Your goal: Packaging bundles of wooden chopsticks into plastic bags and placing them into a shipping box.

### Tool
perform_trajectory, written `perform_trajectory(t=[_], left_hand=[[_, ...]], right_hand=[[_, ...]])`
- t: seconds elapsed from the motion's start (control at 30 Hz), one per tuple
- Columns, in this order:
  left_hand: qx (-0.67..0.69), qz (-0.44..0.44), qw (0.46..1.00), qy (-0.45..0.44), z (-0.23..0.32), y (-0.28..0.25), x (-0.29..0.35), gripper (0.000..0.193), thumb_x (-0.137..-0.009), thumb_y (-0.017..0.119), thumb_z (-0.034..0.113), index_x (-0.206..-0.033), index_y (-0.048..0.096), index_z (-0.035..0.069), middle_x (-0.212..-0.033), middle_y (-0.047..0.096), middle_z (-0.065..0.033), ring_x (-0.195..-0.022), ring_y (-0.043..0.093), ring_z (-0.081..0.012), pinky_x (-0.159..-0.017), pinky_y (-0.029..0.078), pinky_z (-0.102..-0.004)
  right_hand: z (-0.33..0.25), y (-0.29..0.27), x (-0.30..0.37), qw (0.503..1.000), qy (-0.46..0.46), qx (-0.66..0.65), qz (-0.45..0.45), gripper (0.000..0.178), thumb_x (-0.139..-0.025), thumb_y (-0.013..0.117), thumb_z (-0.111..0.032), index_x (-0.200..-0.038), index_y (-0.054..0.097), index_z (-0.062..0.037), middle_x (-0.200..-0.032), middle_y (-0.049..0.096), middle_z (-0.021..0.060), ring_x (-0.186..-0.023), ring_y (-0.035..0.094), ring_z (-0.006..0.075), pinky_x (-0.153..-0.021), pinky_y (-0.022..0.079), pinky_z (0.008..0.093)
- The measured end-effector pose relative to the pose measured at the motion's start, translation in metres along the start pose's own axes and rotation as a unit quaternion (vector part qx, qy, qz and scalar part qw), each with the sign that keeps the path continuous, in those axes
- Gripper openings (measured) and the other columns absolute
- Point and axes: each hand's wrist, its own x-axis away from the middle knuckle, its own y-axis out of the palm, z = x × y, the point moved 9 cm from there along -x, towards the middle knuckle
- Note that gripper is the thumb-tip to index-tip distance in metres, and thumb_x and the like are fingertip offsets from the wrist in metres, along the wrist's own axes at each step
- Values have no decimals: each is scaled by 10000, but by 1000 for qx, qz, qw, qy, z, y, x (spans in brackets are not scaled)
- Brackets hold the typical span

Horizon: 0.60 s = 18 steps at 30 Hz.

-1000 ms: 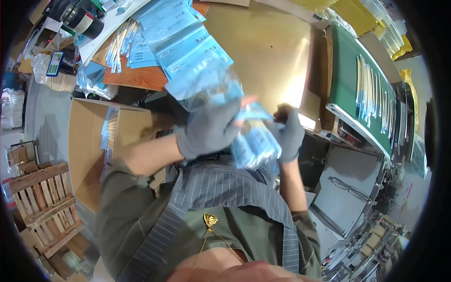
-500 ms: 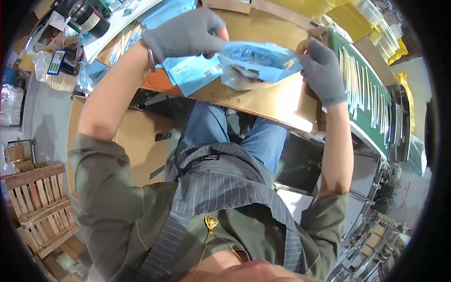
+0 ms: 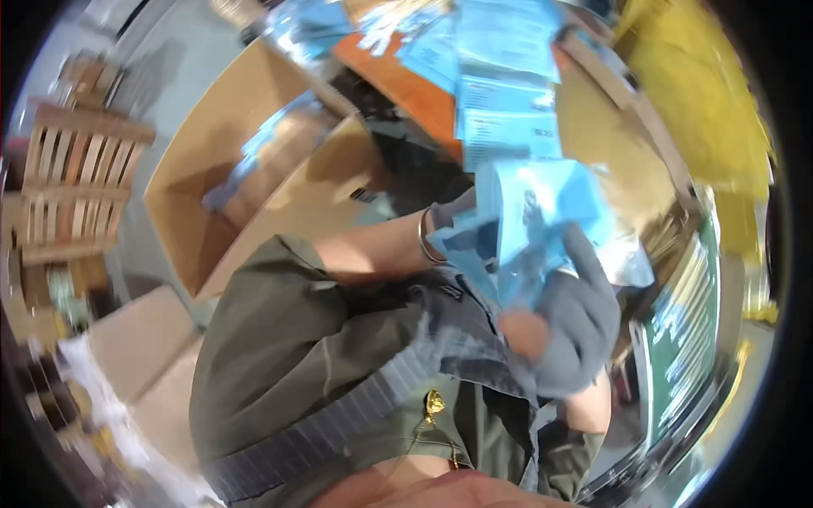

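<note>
Several blue printed plastic pouches (image 3: 517, 212) are bunched in front of my body, blurred by motion. Around their lower right side is my right hand (image 3: 576, 317), in a grey glove with bare fingertips, its thumb and fingers closed on them. My left hand (image 3: 453, 212), also grey-gloved and with a bangle at the wrist, reaches in behind the pouches from the left. Its fingers are hidden by them. More blue printed pouches (image 3: 508, 114) lie in an overlapping row on the table just beyond my hands.
An open cardboard box (image 3: 190, 199) with a blue-edged item inside stands at my left. Thin sticks lie on a green board (image 3: 686, 330) at right. Yellow plastic sheeting (image 3: 703, 127) hangs at the far right. A wooden pallet (image 3: 80, 182) is at the far left.
My hands have come down and close to my body, now with several pouches instead of one stretched between them. The view has swung left, bringing the cardboard box into sight.
</note>
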Motion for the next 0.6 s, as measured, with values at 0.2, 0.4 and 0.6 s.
perform_trajectory(t=[0.2, 0.4, 0.6], left_hand=[[3, 71, 966, 248, 189, 90, 240, 449, -962, 505, 385, -1269, 498, 58, -1103, 609, -103, -968, 610, -252, -838, 524, -411], [-393, 276, 781, 399, 241, 95, 357, 440, -961, 512, 329, -1296, 479, 46, -1190, 584, -109, -1026, 603, -231, -878, 521, -376], [-311, 641, 612, 342, 263, -62, 525, 415, -937, 507, 324, -1231, 549, 35, -1121, 621, -70, -1003, 598, -208, -983, 445, -339]], right_hand=[[-4, 22, -24, 999, 10, -3, -47, 236, -743, 647, -130, -979, 647, -144, -894, 654, 70, -907, 670, 272, -1007, 402, 552], [35, 37, 0, 987, 115, 31, -107, 246, -789, 596, -51, -1028, 637, -14, -896, 658, 135, -886, 658, 301, -1008, 406, 517], [65, 59, 18, 971, 196, 48, -128, 286, -780, 599, -10, -1066, 602, 6, -905, 659, 141, -850, 636, 321, -956, 438, 494]])
